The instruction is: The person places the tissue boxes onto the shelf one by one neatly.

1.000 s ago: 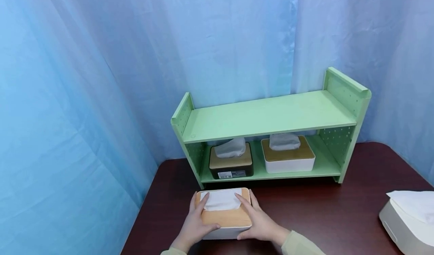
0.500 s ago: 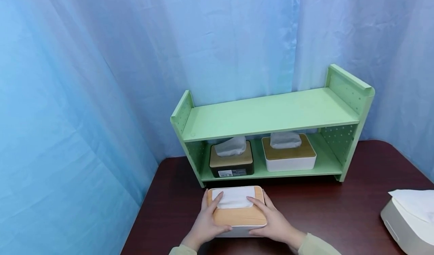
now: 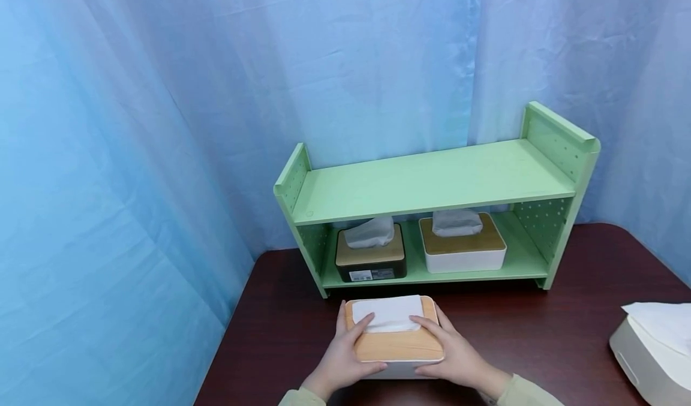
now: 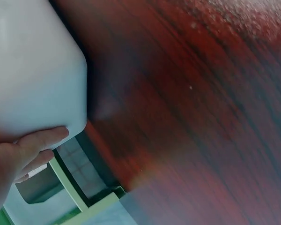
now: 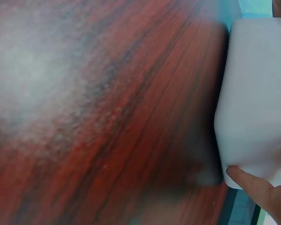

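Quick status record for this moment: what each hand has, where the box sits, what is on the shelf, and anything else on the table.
left hand: holds the left side of the tissue box, fingers on its lid
right hand: holds the right side of the same box
box position: in front of the green shelf, above the dark wooden table; contact with the table cannot be told
lower shelf: black tissue box at left, white tissue box at right
top shelf: nothing on it
far right on the table: white open container, partly out of view
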`<action>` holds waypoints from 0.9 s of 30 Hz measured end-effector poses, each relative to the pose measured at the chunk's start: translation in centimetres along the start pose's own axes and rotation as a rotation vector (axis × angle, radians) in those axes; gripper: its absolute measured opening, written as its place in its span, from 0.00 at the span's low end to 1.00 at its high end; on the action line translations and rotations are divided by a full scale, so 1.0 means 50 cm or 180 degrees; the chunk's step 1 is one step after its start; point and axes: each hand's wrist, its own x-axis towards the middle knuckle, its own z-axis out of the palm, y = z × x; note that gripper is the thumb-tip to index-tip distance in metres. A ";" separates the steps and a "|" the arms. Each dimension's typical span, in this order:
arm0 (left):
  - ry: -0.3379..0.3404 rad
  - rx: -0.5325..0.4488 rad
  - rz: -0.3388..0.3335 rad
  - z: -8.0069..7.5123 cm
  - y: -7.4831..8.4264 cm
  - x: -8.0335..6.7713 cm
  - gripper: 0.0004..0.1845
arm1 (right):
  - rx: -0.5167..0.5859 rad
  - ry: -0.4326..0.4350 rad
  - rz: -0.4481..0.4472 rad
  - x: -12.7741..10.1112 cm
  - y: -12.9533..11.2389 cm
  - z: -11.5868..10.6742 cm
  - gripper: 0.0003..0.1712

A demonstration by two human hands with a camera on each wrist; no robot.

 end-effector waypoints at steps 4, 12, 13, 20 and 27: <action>-0.0022 0.0073 0.0048 0.006 0.004 -0.002 0.45 | 0.0051 -0.0007 -0.0029 -0.009 0.004 -0.010 0.49; -0.0069 0.0130 0.0174 0.013 0.002 -0.006 0.45 | 0.0113 0.0187 -0.0163 -0.030 0.005 -0.013 0.48; -0.0078 0.0138 0.0175 0.013 0.003 -0.005 0.45 | 0.0114 0.0218 -0.0180 -0.032 0.005 -0.013 0.48; -0.0057 0.0005 0.0154 0.018 0.014 -0.010 0.44 | 0.0025 0.0336 -0.0290 -0.040 0.008 -0.013 0.48; 0.0026 -0.0123 0.0143 0.025 0.021 -0.014 0.43 | 0.0028 0.0350 -0.0234 -0.042 0.007 -0.014 0.48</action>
